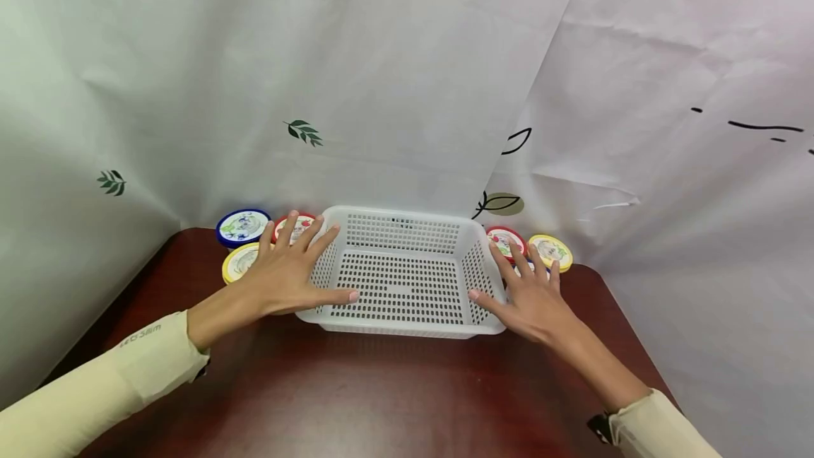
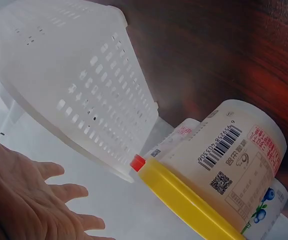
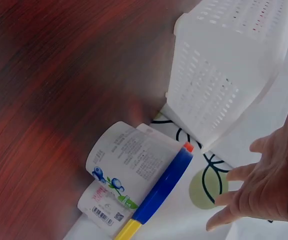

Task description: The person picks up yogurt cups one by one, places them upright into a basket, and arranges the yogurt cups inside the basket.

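A white plastic basket [image 1: 400, 329] with perforated sides stands on the table between my two hands; nothing lies in it. Over its left rim my left hand [image 1: 286, 278] is spread with straight fingers, the thumb reaching above the basket. My right hand [image 1: 531, 299] spreads likewise at the right rim. Left of the basket stand tubs with a blue lid [image 1: 243, 226], a red lid [image 1: 299, 221] and a yellow lid [image 1: 239, 263]. On the right are a red-lidded tub [image 1: 506, 240], a yellow-lidded tub [image 1: 550, 251] and a blue-lidded tub [image 3: 164, 187], mostly hidden by fingers in the head view.
The dark red-brown wooden table [image 1: 394, 394] has rounded back corners. A pale printed cloth [image 1: 394, 90] hangs close behind the basket and tubs and along both sides.
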`<move>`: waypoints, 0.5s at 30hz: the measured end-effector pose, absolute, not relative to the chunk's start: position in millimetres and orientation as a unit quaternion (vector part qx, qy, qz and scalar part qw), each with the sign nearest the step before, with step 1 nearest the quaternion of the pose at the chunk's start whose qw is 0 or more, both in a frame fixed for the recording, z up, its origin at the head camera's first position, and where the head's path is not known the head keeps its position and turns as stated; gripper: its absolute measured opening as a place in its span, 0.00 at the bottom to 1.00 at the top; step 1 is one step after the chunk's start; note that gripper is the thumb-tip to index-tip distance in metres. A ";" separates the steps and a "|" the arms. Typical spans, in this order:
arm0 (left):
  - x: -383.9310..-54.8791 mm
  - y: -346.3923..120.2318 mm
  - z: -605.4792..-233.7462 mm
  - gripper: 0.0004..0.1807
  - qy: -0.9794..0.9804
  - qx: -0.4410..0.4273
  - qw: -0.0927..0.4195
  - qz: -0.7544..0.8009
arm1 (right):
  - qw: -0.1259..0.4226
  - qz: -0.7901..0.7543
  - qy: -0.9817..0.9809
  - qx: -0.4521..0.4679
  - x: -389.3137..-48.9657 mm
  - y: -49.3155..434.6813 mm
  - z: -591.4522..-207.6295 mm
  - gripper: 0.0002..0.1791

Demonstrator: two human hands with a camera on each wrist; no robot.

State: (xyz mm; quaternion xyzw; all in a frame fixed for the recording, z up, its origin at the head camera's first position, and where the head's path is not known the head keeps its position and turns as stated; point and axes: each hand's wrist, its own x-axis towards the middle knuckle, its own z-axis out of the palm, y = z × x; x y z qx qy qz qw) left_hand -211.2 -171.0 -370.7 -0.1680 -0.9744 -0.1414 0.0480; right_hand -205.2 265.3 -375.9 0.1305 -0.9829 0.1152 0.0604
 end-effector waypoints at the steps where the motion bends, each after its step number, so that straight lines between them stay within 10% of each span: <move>1: -210.4 -170.7 -371.1 0.71 -0.974 -0.168 0.049 -0.141 | 0.060 0.114 -0.983 0.130 -205.3 265.7 -375.5 0.56; 15: -191.5 -159.0 -376.2 0.70 -0.971 -0.189 0.053 -0.136 | 0.033 0.121 -0.985 0.121 -212.2 279.2 -372.3 0.49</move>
